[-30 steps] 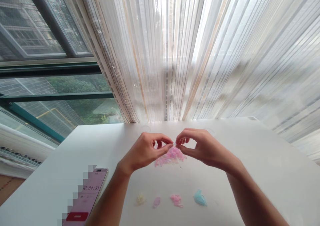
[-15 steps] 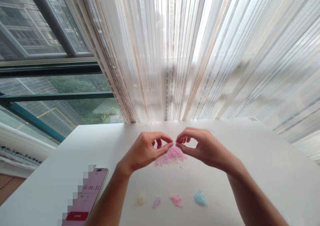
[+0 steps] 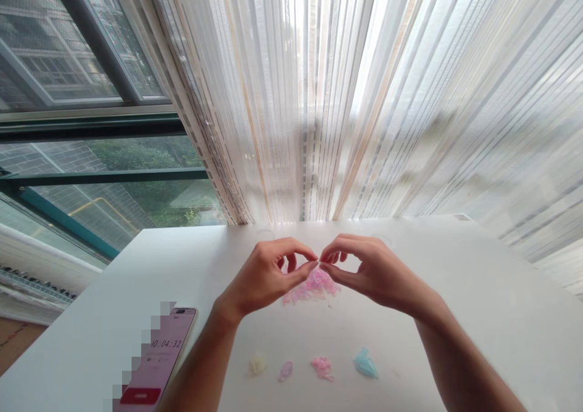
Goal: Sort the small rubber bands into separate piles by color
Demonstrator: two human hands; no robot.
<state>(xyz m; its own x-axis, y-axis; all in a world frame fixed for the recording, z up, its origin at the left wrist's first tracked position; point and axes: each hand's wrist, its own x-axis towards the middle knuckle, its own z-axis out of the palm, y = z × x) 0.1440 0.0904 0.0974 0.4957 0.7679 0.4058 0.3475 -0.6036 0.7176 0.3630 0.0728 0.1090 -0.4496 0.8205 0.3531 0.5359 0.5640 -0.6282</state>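
Phone (image 3: pixel 157 357): one, laid at the near left of the white table (image 3: pixel 478 303), a timer shown on its screen.
Left hand (image 3: pixel 266 275): thumb and forefinger pinched together, tip to tip with the other hand; a tiny piece seems to be gripped between them, too small to be made out.
Mixed pile (image 3: pixel 312 286): one loose heap of pink and pale pieces, on the table just under the fingertips; judged as what is left to sort.
Right hand (image 3: pixel 373 269): thumb and forefinger pinched likewise, other fingers curled.
Sorted heaps: four small ones are counted in a near row, well apart from the mixed pile: yellow heap (image 3: pixel 257 364), lilac heap (image 3: pixel 285 371), pink heap (image 3: pixel 322 366), blue heap (image 3: pixel 365 363).
Progress: judged early, since the mixed pile is larger than any sorted heap.
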